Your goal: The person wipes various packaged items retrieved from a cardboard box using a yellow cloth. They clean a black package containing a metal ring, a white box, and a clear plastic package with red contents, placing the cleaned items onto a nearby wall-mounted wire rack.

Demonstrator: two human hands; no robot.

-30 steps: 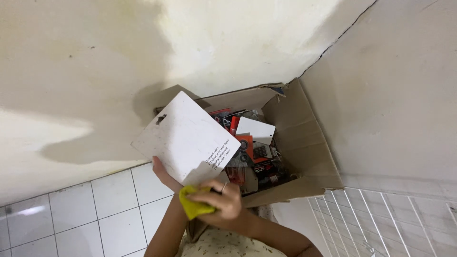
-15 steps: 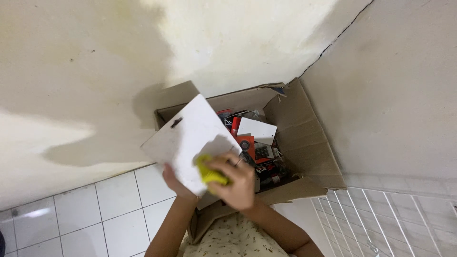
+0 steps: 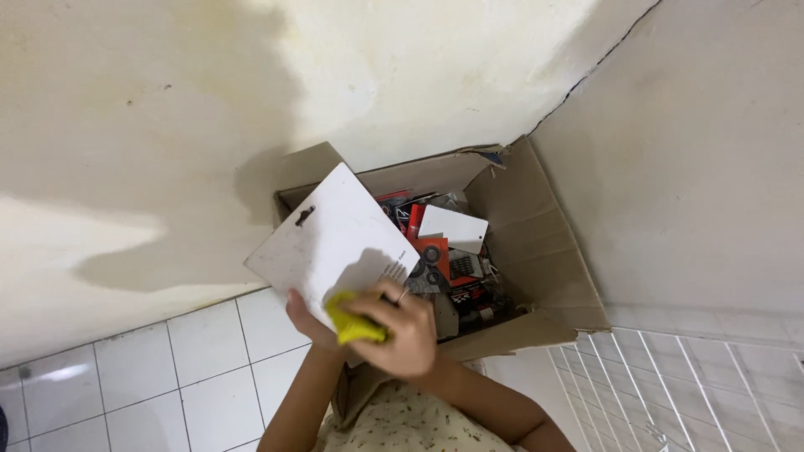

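My left hand (image 3: pixel 303 318) grips the lower edge of a flat white packaging card (image 3: pixel 331 238) with a hang slot near its top corner, tilted over an open cardboard box (image 3: pixel 540 243). Pressed against the card's lower right part is a crumpled yellow cloth (image 3: pixel 353 325), which my right hand (image 3: pixel 406 335) holds, a ring on one finger. Inside the box lie several small packaged items in red, black and white (image 3: pixel 448 259). The card hides the left part of the box.
The box stands in a corner between a stained cream wall (image 3: pixel 167 125) and a grey wall (image 3: pixel 695 167). White floor tiles (image 3: pixel 167 377) lie at the lower left, lined tiles (image 3: pixel 687 385) at the lower right. A patterned garment (image 3: pixel 402 423) shows at the bottom.
My right hand slid the yellow cloth up over the card's lower part, then back down a little. The card stayed held over the box, shifting slightly.
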